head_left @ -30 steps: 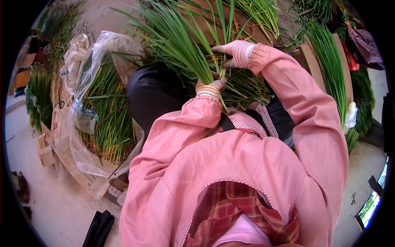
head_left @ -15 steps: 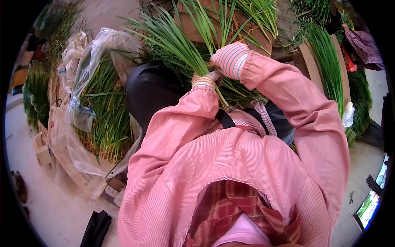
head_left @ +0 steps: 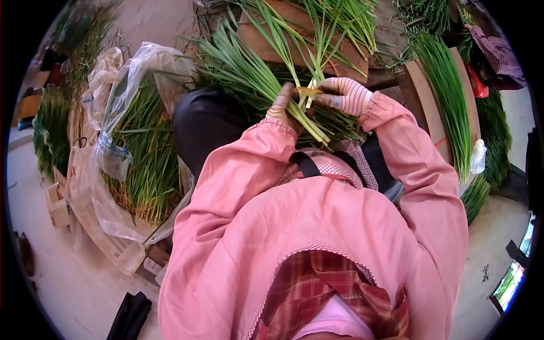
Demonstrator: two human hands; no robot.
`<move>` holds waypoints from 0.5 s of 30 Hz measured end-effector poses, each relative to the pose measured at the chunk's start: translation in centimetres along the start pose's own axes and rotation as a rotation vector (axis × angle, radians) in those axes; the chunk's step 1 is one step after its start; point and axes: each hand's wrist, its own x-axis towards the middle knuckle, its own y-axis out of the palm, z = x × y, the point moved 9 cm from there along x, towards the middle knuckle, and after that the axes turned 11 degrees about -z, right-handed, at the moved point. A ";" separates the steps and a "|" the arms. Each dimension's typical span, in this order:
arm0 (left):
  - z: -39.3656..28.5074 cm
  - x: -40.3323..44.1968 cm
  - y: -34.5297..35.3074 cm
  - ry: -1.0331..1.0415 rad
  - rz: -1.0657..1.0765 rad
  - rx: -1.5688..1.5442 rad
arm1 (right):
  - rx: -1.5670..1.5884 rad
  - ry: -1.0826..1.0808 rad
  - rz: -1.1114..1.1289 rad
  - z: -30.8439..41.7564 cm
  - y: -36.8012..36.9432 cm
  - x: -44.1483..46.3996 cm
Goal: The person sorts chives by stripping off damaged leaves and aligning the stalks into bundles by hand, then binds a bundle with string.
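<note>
Pale floor (head_left: 85,289) showing all round; left hand (head_left: 281,105) gripping green stalks (head_left: 262,78); right hand (head_left: 341,94) pinching a yellowish strip (head_left: 308,91); yanking hard could be snapping stalks

Concrete floor (head_left: 68,283), pale, at 8 o'clock. Black folded article (head_left: 129,316), one, lying on it between 7 and 8. Plastic crate (head_left: 122,246), beige, perforated, between 8 and 9; small cream box (head_left: 56,207), just beside it. Clear plastic bag (head_left: 139,58), crumpled, blue-printed, 9 to 10. White sack (head_left: 106,71), rumpled, at 10. Red plastic bag (head_left: 477,84), near 2, close by a co-worker's checked sleeve (head_left: 496,54). Clear plastic wad (head_left: 478,157), near 3.
</note>
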 end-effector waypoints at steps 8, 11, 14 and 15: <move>2.3 1.5 0.8 -0.156 0.224 0.225 | -0.685 -0.492 0.196 4.0 2.8 -2.8; 3.9 0.4 1.6 -0.409 0.317 0.268 | -0.916 -0.588 0.169 3.5 3.3 -3.3; 4.0 0.7 1.8 -0.367 0.290 0.326 | -0.992 -0.579 0.122 3.7 3.4 -4.5; 3.8 1.1 1.8 -0.314 0.269 0.357 | -1.102 -0.566 0.070 4.2 3.5 -5.1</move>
